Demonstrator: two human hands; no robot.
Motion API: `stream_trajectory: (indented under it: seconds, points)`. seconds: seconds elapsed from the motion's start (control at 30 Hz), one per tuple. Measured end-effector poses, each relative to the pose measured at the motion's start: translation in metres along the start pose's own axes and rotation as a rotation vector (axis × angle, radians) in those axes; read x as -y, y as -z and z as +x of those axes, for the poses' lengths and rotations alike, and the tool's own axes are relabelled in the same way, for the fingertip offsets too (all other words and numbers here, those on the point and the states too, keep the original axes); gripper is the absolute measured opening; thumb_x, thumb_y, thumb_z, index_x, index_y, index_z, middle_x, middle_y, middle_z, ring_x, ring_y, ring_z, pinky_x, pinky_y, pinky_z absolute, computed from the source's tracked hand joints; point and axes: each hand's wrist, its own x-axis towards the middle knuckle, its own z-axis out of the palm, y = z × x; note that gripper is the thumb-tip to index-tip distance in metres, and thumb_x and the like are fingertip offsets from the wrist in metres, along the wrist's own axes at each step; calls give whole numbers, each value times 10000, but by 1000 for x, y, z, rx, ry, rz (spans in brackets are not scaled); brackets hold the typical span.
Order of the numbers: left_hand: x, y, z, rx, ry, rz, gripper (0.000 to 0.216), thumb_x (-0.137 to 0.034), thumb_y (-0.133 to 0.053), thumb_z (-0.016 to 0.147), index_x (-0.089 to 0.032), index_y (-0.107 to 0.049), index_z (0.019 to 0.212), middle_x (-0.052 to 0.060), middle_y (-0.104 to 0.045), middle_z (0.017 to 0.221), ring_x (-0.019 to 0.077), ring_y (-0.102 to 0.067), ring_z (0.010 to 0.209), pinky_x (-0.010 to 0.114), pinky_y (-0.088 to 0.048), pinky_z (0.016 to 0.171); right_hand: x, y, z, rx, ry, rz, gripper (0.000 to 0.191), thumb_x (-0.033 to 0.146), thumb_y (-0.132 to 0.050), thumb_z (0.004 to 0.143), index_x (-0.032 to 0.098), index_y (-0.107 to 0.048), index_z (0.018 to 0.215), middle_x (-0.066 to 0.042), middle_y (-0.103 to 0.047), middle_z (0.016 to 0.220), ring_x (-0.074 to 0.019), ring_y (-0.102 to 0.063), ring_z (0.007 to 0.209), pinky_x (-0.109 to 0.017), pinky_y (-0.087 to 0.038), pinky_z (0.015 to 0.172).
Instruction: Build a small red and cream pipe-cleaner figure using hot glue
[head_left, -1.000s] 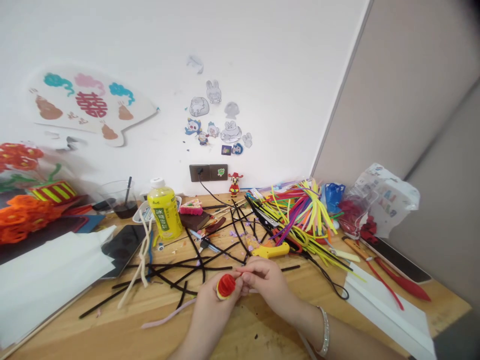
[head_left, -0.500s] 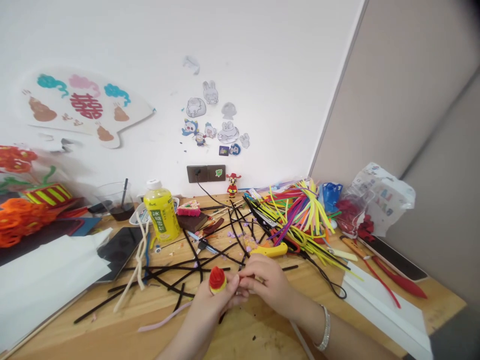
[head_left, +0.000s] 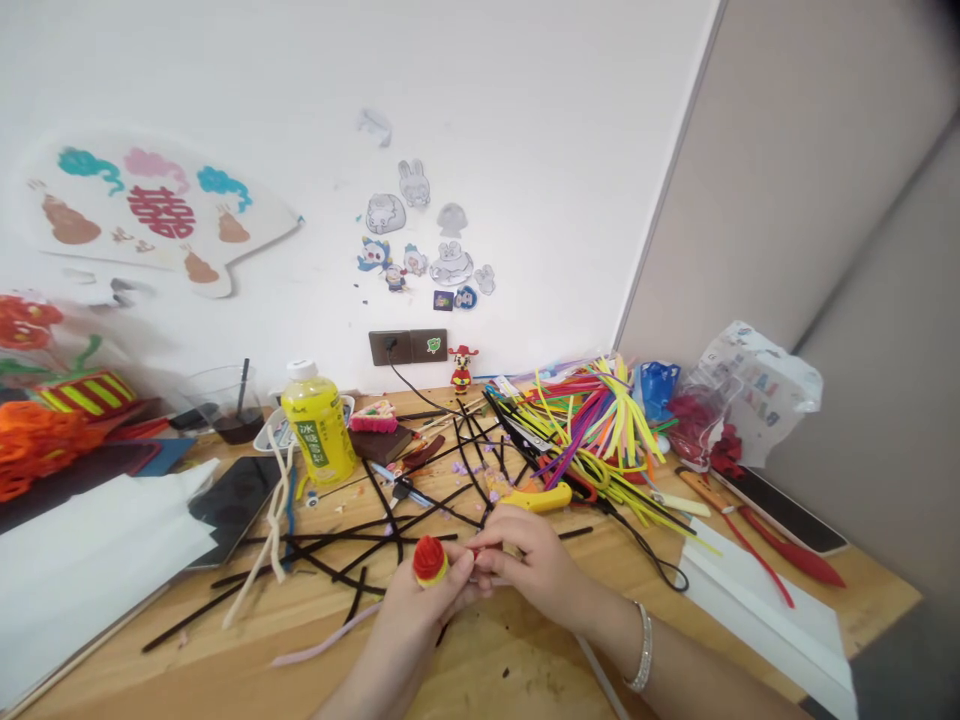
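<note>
In the head view, my left hand point(head_left: 435, 602) is closed around a small red-and-yellow figure piece point(head_left: 430, 558) that looks wound from pipe cleaner. Its ridged red top shows above a yellow band; the lower part is hidden in my palm. My right hand point(head_left: 529, 553) meets the left fingertips, with thumb and finger pinched on a small red bit point(head_left: 477, 553). Whether that bit joins the piece I cannot make out. Black pipe cleaners point(head_left: 390, 530) lie scattered beyond my hands, and a pale purple pipe cleaner point(head_left: 322, 645) lies by my left wrist.
A yellow bottle point(head_left: 321, 425) stands at the left, near white paper point(head_left: 97, 540). Yellow-handled scissors point(head_left: 538, 497) lie just past my right hand, before a heap of coloured pipe cleaners point(head_left: 600, 430). A small red-hatted figure point(head_left: 462, 370) stands against the wall.
The whole view has shifted slightly, so things sit a little further left. My hands keep nearly the same pose, fingertips together; the red-and-yellow piece is tilted slightly differently.
</note>
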Motion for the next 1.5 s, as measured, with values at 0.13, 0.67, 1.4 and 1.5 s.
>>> stream_trajectory:
  seconds: [0.13, 0.67, 1.4, 1.5]
  points:
    - [6, 2, 4, -69, -77, 82, 340, -417, -774, 512, -127, -623, 605, 27, -635, 538, 151, -570, 558, 281, -477, 609, 5, 0, 1, -12, -21, -18, 217, 323, -518, 850, 190, -684, 891, -30, -591, 704, -146, -546, 686, -271, -434, 645]
    - [1, 7, 4, 3, -213, 285, 201, -324, -739, 601, -150, -638, 590, 12, -635, 586, 145, -565, 589, 229, -449, 581, 6, 2, 2, -12, -19, 19, 220, 333, -577, 812, 160, -712, 821, -37, -609, 659, -146, -545, 655, -264, -413, 615]
    - [-11, 14, 9, 69, -292, 657, 167, -317, -628, 666, -153, -626, 635, 23, -650, 564, 152, -580, 542, 249, -458, 547, 5, 6, 5, -30, 50, -6, 283, 387, -514, 845, 172, -698, 835, -37, -609, 661, -145, -545, 655, -260, -436, 602]
    - [-9, 13, 10, 58, -232, 538, 223, -372, -652, 650, -152, -618, 646, 23, -657, 549, 150, -579, 531, 249, -459, 544, 6, 9, 6, -11, 73, -30, 284, 372, -492, 862, 170, -690, 842, -42, -620, 678, -147, -547, 675, -267, -439, 632]
